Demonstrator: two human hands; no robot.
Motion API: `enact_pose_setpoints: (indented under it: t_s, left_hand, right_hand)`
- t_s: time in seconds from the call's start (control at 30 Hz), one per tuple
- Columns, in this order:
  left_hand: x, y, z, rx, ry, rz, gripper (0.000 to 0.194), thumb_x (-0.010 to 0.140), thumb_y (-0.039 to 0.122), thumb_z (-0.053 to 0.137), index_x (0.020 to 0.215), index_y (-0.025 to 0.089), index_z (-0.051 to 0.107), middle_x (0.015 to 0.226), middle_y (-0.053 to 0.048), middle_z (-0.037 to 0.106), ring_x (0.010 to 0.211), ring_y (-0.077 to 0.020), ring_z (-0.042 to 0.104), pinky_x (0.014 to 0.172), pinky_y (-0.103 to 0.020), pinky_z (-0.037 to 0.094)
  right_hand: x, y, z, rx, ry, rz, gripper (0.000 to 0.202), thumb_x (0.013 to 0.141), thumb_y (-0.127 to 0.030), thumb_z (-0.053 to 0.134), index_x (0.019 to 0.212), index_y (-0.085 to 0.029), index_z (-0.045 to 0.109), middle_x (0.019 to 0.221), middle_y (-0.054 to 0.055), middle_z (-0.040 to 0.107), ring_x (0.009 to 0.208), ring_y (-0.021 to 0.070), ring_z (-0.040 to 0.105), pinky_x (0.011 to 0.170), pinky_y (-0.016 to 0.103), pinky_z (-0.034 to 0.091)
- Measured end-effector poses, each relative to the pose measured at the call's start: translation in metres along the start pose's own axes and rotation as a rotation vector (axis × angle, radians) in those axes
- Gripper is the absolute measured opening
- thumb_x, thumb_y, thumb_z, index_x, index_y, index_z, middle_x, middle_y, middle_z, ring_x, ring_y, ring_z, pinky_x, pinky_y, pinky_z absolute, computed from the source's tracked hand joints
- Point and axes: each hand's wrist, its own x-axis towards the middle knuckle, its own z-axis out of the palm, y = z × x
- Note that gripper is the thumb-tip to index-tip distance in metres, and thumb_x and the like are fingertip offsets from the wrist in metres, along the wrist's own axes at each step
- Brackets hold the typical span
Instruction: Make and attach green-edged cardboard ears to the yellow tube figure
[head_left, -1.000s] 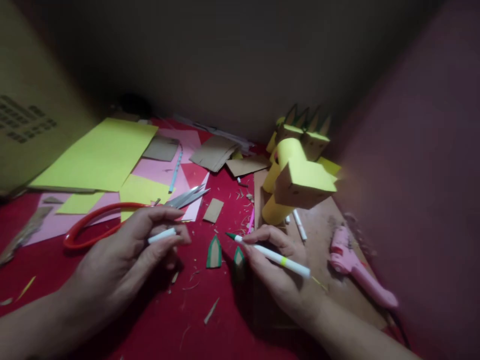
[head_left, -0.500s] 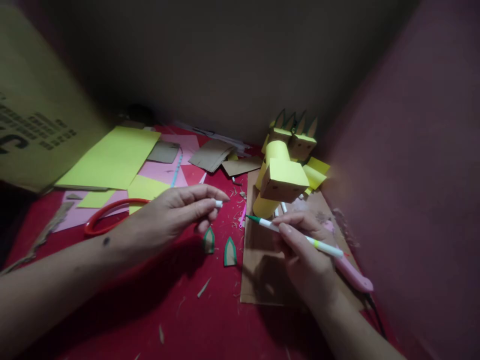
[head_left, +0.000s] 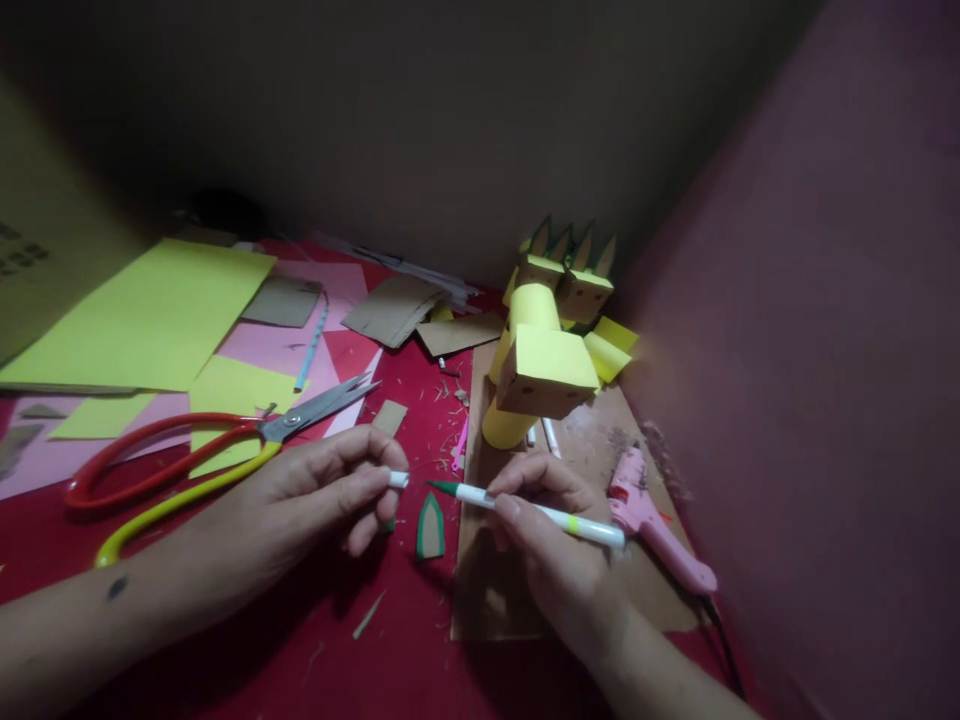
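Between thumb and fingers, my left hand [head_left: 330, 490] pinches a small white marker cap [head_left: 398, 480], its open end facing right. My right hand [head_left: 555, 530] grips a white marker [head_left: 540, 512] with a green tip and a yellow-green band. The green tip points left at the cap, a short gap apart. Just below the tip, a small pointed cardboard piece [head_left: 430, 528] with a green outline lies on the red surface; a second such piece is mostly hidden behind my left fingers. Scissors [head_left: 292, 420] with red and yellow handles lie beyond my left forearm.
A yellow paper and cardboard model [head_left: 551, 360] with green-edged spikes stands on a cardboard sheet [head_left: 480, 600]. A pink glue gun [head_left: 645, 520] with a black cord lies at right. Yellow sheets [head_left: 142, 320], pink paper, a blue pencil [head_left: 312, 347] and cardboard scraps [head_left: 394, 310] spread behind.
Both hands have come closer together, bringing the marker tip near the cap. The view has shifted, so the scissors and glue gun show more fully.
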Motion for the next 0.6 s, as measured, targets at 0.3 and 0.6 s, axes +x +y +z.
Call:
enact_pose_setpoints:
  t_s: [0.3, 0.6]
  left_hand:
    - [0.003, -0.003, 0.004, -0.049, 0.030, 0.000, 0.028, 0.111, 0.050, 0.067, 0.104, 0.024, 0.068, 0.071, 0.001, 0.069, 0.062, -0.0155, 0.065, 0.057, -0.025, 0.054]
    - [0.006, -0.004, 0.007, -0.139, 0.022, -0.040, 0.024, 0.105, 0.045, 0.075, 0.104, 0.022, 0.069, 0.070, 0.004, 0.067, 0.061, -0.0124, 0.060, 0.056, -0.022, 0.051]
  right_hand:
    - [-0.001, -0.003, 0.000, 0.038, 0.030, -0.005, 0.015, 0.078, -0.030, 0.101, 0.079, -0.024, 0.087, 0.064, 0.001, 0.072, 0.051, 0.0127, 0.056, 0.048, 0.021, 0.045]
    - [0.002, -0.011, 0.001, -0.001, 0.043, 0.015, 0.013, 0.074, -0.019, 0.099, 0.074, -0.027, 0.089, 0.060, 0.000, 0.073, 0.049, 0.0126, 0.061, 0.045, 0.018, 0.049]
